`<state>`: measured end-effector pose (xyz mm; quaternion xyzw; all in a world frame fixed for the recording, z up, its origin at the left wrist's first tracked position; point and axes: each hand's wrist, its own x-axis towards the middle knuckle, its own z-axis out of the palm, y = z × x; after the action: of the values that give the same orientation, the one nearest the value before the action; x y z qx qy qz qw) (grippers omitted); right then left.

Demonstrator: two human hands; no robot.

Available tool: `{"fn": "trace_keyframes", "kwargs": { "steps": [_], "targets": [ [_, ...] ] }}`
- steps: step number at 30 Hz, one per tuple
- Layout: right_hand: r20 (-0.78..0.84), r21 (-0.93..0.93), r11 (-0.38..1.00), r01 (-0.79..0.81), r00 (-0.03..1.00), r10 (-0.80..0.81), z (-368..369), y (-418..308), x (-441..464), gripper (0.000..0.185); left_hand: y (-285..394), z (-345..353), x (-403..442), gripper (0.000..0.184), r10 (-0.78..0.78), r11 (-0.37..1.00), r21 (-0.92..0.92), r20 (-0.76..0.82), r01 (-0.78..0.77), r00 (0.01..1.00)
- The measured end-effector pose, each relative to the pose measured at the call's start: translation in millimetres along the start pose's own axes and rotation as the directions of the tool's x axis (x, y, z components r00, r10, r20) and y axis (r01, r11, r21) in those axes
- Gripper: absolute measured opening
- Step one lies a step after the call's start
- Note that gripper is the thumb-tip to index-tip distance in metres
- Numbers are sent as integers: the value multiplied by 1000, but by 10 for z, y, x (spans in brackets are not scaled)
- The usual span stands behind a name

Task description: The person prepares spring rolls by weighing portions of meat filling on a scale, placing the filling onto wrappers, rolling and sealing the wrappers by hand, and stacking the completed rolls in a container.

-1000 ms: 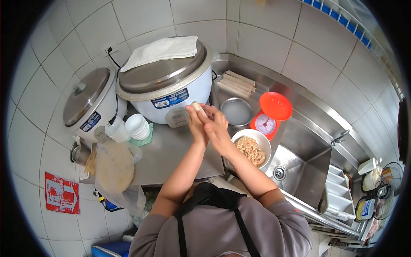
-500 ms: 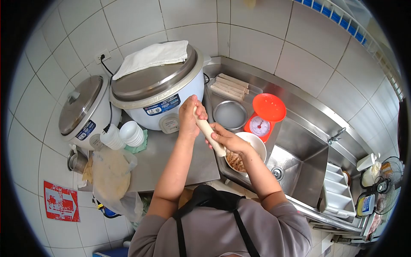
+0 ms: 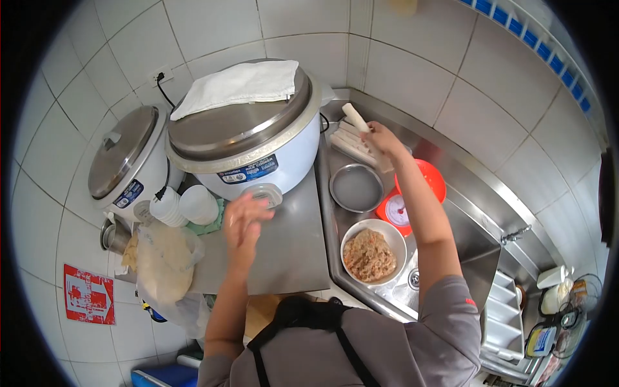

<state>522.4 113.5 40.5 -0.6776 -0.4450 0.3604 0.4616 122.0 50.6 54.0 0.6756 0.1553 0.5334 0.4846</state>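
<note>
My right hand (image 3: pixel 382 140) holds a pale roll (image 3: pixel 356 119) by its near end, over several similar rolls (image 3: pixel 349 140) lying side by side at the back of the sink counter. My left hand (image 3: pixel 247 219) is raised above the steel counter, its fingers apart and slightly blurred, with nothing in it. A round grey pan (image 3: pixel 356 188) lies in front of the rolls. Nearer to me stands a white bowl (image 3: pixel 403 253) with a chunky brown filling (image 3: pixel 369 255). The red scale (image 3: pixel 394 211) is partly hidden behind my right forearm.
Two rice cookers (image 3: pixel 242 138) stand at the left, the larger one with a white cloth (image 3: pixel 237 88) on its lid. Stacked white cups (image 3: pixel 198 205) and a plastic bag of pale wrappers (image 3: pixel 161 261) are before them. A sink (image 3: pixel 467 238) lies at the right.
My hands have separated. The right one has carried the roll up to the other rolls at the back, while the left has let go and moved down and left. The bowl is uncovered.
</note>
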Motion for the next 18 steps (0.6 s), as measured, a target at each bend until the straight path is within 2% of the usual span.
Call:
{"fn": "trace_keyframes", "kwargs": {
  "steps": [1, 3, 4, 6, 8, 12, 13, 16, 18],
  "targets": [
    [-22, -185, 983, 13, 1000, -18, -64, 174, 331, 41, -101, -256, -184, 46, 20, 978, 209, 4, -20, 1000],
    [-58, -530, 847, 40, 995, -83, -107, 629, 1035, 46, -81, -450, -468, 40, -91, 948, 291, -130, 125, 987],
    [-78, -613, 789, 36, 991, -106, -60, 800, 1202, 47, 33, -459, -601, 37, -238, 949, 146, -252, 280, 938],
    [-103, -759, 650, 31, 981, -167, 74, 1039, 1453, 50, -61, -705, -940, 34, -272, 932, 122, -389, 342, 880],
    [-77, -760, 649, 37, 986, -146, 149, 1259, 1592, 51, -25, -869, -1256, 31, -287, 886, 203, -467, 418, 836],
    [-111, -791, 611, -5, 984, -136, 281, 1472, 1743, 50, 164, -999, -1699, 29, -335, 803, 191, -639, 565, 692],
    [-118, -832, 554, -35, 986, -115, 309, 1504, 1699, 42, 187, -1036, -1804, 28, -328, 790, 195, -667, 582, 669],
    [-92, -920, 390, 33, 951, -296, 344, 1586, 1588, 35, 238, -1060, -1941, 26, -329, 785, 159, -711, 598, 622],
    [-110, -934, 357, 11, 942, -317, 293, 1569, 1542, 30, 276, -1063, -1946, 25, -317, 778, 177, -719, 603, 619]
  ]
}}
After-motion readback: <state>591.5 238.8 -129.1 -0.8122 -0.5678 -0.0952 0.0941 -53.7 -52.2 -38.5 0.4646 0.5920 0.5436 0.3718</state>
